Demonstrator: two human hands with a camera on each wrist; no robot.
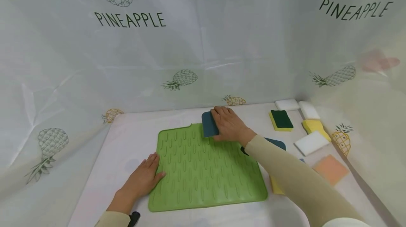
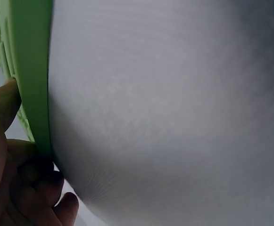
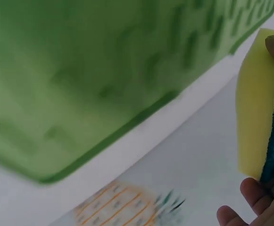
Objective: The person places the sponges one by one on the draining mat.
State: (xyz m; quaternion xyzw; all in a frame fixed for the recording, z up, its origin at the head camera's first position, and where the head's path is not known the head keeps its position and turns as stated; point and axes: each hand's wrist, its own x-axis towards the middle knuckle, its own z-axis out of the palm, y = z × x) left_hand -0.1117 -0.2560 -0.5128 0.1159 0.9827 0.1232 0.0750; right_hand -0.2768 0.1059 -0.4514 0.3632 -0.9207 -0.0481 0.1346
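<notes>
A green ridged mat lies on the white table. My left hand rests at the mat's left edge, its thumb on the surface and its fingers stretched along the side; the left wrist view shows the thumb touching the mat's edge. With my right hand I grip a scrub sponge by its edges over the mat's far part, dark blue face toward the head camera. In the right wrist view, the sponge's yellow foam faces the mat, pinched between thumb and fingers.
A green-and-yellow sponge, white sponges, a yellow sponge and an orange cloth-like square lie at the right. My right forearm partly covers another blue sponge and a yellow one. Pineapple-print sheeting surrounds the table.
</notes>
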